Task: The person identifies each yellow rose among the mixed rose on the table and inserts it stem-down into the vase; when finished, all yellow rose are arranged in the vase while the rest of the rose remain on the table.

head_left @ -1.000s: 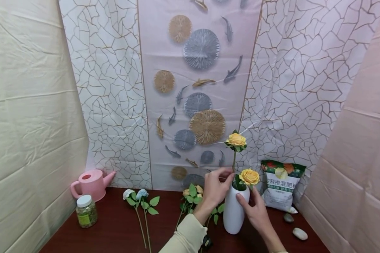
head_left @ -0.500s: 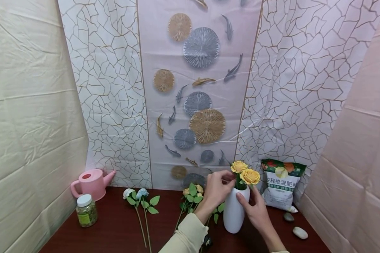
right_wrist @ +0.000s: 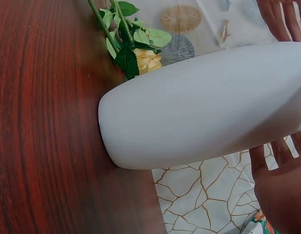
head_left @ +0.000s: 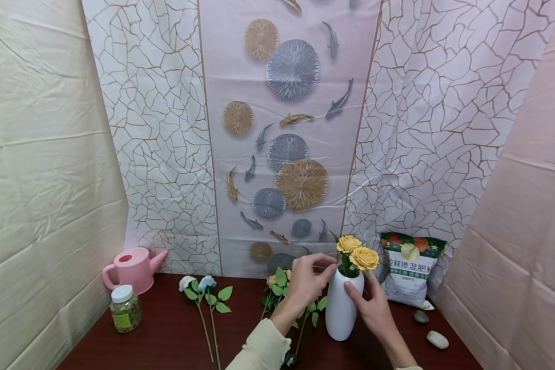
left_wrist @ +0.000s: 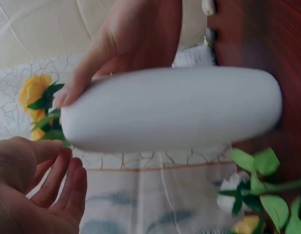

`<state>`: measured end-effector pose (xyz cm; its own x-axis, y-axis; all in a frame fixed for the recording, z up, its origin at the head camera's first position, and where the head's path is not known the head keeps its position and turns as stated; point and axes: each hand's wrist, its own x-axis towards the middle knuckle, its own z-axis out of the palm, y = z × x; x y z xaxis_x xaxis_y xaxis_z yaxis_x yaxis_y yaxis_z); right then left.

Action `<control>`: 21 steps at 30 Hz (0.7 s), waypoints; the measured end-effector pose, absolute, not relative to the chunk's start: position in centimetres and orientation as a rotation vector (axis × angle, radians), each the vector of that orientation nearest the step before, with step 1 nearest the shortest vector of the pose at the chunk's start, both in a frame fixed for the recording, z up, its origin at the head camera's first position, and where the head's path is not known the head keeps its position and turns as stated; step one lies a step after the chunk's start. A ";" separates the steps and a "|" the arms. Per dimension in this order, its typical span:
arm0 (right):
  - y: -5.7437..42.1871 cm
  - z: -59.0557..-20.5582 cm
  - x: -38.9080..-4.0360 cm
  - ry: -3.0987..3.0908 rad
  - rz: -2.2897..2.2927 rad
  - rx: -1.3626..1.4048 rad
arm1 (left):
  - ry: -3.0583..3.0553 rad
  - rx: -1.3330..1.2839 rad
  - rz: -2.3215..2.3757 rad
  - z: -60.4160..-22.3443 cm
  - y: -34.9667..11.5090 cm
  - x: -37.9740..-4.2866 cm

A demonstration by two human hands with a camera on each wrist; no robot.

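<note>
Right hand (head_left: 373, 304) grips the vase (head_left: 341, 311), left hand (head_left: 307, 280) loose beside! Only head view catches the can (head_left: 136, 271), table's (head_left: 168, 329) far-left corner.

1. White vase (head_left: 342, 311): smooth, tall, upright on the bench (head_left: 166, 339). My right hand (head_left: 372, 300) grips it near the mouth, thumb on the near side.
2. Left yellow rose (head_left: 349, 243): in the vase, full bloom, just above the rim. My left hand (head_left: 309, 277) is just beside; can't tell if fingertips touch leaves.
3. Right yellow rose (head_left: 364, 258): same vase, bloom slightly lower, overlapping.
</note>
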<state>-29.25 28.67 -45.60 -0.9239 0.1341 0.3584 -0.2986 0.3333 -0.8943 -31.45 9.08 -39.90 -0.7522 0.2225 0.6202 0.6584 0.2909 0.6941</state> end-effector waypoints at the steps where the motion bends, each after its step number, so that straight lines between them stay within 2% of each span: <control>1: 28.6 -45.6 -29.2 -2.235 1.616 0.144 | -2.158 -0.794 -1.454 -40.1 8.5 -31.4; 9: 28.5 -45.5 -29.3 -2.240 1.600 0.138 | -2.209 -0.796 -1.319 -43.6 2.1 -32.0; 15: 28.7 -45.4 -29.3 -2.249 1.606 0.111 | -2.309 -0.690 -1.291 -46.6 -2.1 -33.2; 21: 28.7 -45.4 -29.3 -2.257 1.597 0.107 | -2.365 -0.550 -1.307 -48.0 -4.8 -33.7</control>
<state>-29.26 28.68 -45.36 -0.9277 0.1506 0.3415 -0.2719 0.3542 -0.8948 -33.69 -4.77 -48.04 -0.8507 0.1519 0.5032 0.5069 0.4903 0.7090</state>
